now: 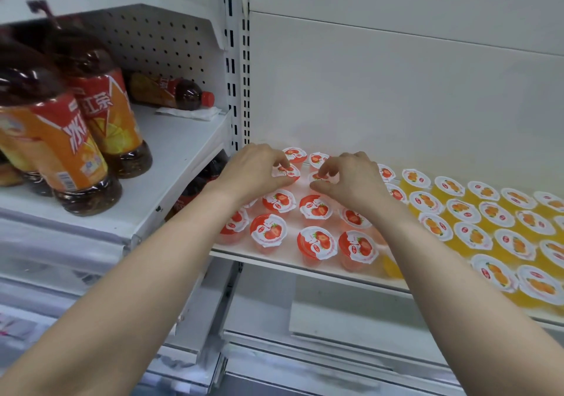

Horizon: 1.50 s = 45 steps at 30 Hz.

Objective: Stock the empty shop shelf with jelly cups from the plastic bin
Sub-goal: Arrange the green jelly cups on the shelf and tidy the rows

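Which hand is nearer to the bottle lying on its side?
Left. The left hand, pinching a strawberry jelly cup, is below and right of the lying bottle; the right hand pinches the neighbouring cup, farther right.

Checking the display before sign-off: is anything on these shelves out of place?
Yes: at the back of the left shelf one bottle lies on its side beside white paper; its neighbours stand upright.

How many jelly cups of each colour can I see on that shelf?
red strawberry jelly cups: 14
orange jelly cups: 17
Total: 31 in view. The right forearm covers part of the front row, and the orange rows run off the right edge, so there may be more.
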### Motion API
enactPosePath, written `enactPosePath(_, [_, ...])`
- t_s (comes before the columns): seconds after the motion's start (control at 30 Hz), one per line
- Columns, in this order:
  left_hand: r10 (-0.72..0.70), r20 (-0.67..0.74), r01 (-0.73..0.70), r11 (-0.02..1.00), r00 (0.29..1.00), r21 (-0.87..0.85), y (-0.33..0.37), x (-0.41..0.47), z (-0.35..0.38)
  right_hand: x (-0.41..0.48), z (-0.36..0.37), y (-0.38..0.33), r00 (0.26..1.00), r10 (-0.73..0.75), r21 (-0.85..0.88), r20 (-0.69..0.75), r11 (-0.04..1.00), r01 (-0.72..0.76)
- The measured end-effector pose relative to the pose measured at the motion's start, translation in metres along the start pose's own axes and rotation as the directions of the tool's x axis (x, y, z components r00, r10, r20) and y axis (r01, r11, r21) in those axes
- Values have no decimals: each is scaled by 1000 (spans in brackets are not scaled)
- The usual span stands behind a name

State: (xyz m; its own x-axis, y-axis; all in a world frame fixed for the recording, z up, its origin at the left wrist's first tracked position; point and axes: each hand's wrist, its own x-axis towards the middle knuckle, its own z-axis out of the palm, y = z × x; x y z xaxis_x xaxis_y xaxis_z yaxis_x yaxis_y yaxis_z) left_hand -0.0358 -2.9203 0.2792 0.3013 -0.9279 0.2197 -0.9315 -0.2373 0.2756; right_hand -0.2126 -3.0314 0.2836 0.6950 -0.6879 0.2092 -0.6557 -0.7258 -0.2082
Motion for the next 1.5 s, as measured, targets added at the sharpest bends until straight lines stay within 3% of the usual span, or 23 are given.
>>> enactPosePath(0.1, [35, 36, -39, 994, 999, 107, 2, -21, -9, -17, -4, -5, 993, -33, 127, 110, 992, 19])
enactPosePath(0.27, [39, 103, -62, 971, 994, 231, 16, -38, -5, -36, -3, -16, 987, 4, 18, 160, 1000, -7])
enactPosePath(0.57, [7, 73, -15, 994, 997, 112, 16, -44, 4, -40, -3, -18, 990, 56, -67, 128, 997, -48])
enactPosePath(0.7, [23, 16, -25, 992, 1000, 122, 9, -43, 0, -27, -5, -16, 999, 49, -17, 2, 999, -49])
enactPosePath(0.8, [-50, -88, 51, 999, 995, 15, -7, -40, -4, -6, -6, -19, 997, 12, 26, -74, 1000, -10])
enactPosePath(0.9, [-145, -133, 143, 989, 980, -28, -23, -28, -3, 19, -1, -25, 998, -43, -33, -40, 999, 42])
enactPosePath(1.27, [-324, 45, 323, 946, 945, 26, -32, 32, 6, 61, 33, -21, 982, -170, -102, 77, 979, 178])
enactPosePath(1.5, [-309, 43, 310, 950, 950, -33, -31, 50, 13, 68, 34, -16, 981, -172, -97, 90, 979, 181])
